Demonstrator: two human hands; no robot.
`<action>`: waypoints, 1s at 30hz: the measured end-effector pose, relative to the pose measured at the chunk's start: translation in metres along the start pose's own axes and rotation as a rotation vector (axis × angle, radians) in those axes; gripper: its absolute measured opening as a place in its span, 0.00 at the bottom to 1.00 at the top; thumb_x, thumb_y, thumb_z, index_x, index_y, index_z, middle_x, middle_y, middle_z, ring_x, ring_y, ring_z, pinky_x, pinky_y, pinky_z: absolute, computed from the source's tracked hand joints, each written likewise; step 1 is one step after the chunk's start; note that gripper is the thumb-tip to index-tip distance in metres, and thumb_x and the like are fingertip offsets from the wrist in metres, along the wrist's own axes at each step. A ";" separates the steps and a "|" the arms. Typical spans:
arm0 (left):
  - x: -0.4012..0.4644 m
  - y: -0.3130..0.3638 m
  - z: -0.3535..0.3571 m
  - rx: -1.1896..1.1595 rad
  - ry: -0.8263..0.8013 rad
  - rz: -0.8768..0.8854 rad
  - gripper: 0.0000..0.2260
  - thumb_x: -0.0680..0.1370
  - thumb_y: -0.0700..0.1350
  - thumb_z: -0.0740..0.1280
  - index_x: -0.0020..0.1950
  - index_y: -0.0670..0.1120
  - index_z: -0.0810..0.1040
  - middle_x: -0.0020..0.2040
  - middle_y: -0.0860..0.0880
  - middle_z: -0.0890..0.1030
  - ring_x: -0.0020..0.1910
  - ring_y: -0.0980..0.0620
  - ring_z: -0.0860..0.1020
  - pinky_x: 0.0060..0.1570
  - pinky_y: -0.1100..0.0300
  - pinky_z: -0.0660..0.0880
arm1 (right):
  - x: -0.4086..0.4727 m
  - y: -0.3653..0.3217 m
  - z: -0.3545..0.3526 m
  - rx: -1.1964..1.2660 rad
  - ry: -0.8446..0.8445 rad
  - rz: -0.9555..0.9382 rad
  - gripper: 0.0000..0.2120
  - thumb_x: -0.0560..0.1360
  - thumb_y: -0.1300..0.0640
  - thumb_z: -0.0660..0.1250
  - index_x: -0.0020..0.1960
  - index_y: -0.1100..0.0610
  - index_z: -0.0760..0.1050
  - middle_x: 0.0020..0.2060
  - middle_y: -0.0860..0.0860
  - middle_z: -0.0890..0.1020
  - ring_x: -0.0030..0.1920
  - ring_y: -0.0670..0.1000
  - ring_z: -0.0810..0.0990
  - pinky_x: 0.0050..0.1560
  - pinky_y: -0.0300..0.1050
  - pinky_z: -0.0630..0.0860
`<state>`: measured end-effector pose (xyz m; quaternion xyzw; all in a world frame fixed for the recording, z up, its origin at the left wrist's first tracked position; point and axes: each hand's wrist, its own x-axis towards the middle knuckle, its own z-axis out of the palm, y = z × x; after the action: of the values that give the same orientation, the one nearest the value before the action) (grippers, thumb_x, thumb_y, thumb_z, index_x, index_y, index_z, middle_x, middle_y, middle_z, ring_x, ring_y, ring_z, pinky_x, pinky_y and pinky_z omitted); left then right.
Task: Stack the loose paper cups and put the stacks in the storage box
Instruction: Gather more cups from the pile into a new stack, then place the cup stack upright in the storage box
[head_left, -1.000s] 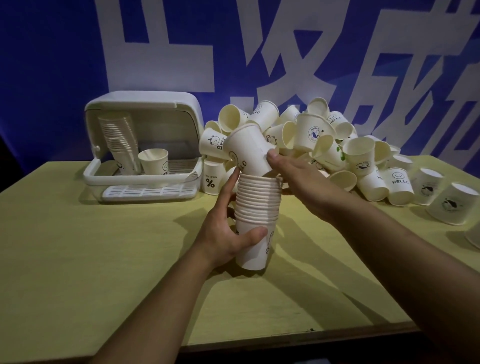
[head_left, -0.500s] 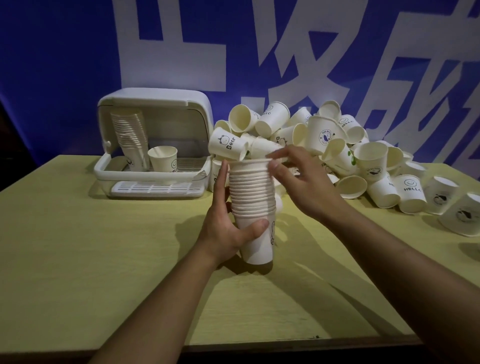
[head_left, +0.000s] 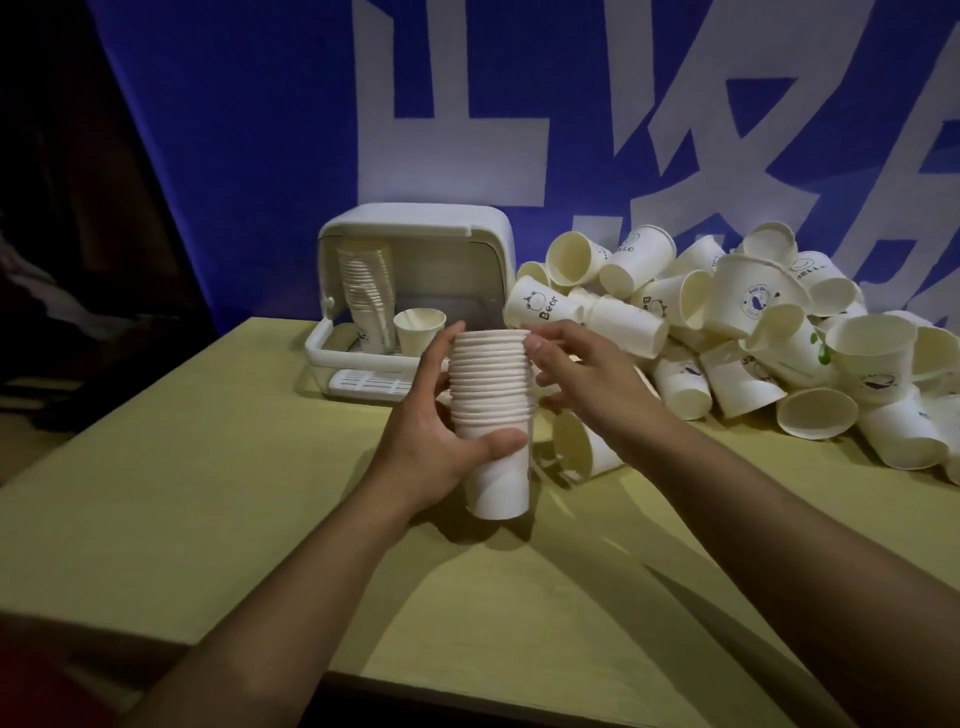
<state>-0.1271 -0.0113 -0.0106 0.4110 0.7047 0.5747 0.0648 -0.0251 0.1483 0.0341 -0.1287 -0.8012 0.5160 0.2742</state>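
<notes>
Left hand (head_left: 441, 441) wraps the tall stack of nested white paper cups (head_left: 491, 410) above the yellow-green surface (head_left: 208, 493); right hand (head_left: 576, 374), fingers loosely spread, touches its rim. Best to keep it upright, squeeze gently, and carry it level to the white plastic storage box (head_left: 415, 291).

- Cup lying on its side at the left edge of the pile (head_left: 540, 306): printed "Bear" beneath a small bear face.
- Cup high in the pile (head_left: 636, 260): "HELLO", partly readable.
- Cup at the upper right (head_left: 818, 275): "HELLO", small, under a smiley.
- Blue backdrop (head_left: 260, 156): large white characters, cropped, not readable.
- Round emblem on a central cup (head_left: 756, 301): lettering too small to read.
</notes>
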 end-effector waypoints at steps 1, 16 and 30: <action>0.000 0.000 -0.011 0.042 0.024 -0.010 0.47 0.68 0.48 0.81 0.66 0.81 0.52 0.57 0.69 0.71 0.48 0.78 0.74 0.40 0.71 0.75 | 0.004 0.000 0.010 0.036 -0.023 0.006 0.14 0.81 0.45 0.63 0.64 0.48 0.77 0.56 0.48 0.81 0.53 0.50 0.82 0.49 0.47 0.82; 0.074 0.013 -0.085 0.401 0.434 0.129 0.45 0.70 0.53 0.79 0.77 0.61 0.53 0.61 0.63 0.67 0.52 0.63 0.74 0.54 0.54 0.78 | 0.000 0.063 0.096 0.529 -0.101 0.223 0.10 0.80 0.65 0.63 0.58 0.54 0.76 0.40 0.56 0.77 0.34 0.54 0.71 0.33 0.50 0.70; 0.146 -0.043 -0.049 0.296 0.628 0.220 0.47 0.68 0.45 0.81 0.73 0.63 0.51 0.76 0.48 0.63 0.70 0.46 0.69 0.64 0.43 0.75 | 0.009 0.072 0.096 0.580 -0.126 0.247 0.10 0.80 0.66 0.60 0.56 0.56 0.76 0.40 0.55 0.78 0.31 0.51 0.73 0.31 0.47 0.71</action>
<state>-0.2717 0.0467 0.0237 0.2928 0.7172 0.5683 -0.2772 -0.0927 0.1111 -0.0584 -0.1093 -0.6145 0.7592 0.1844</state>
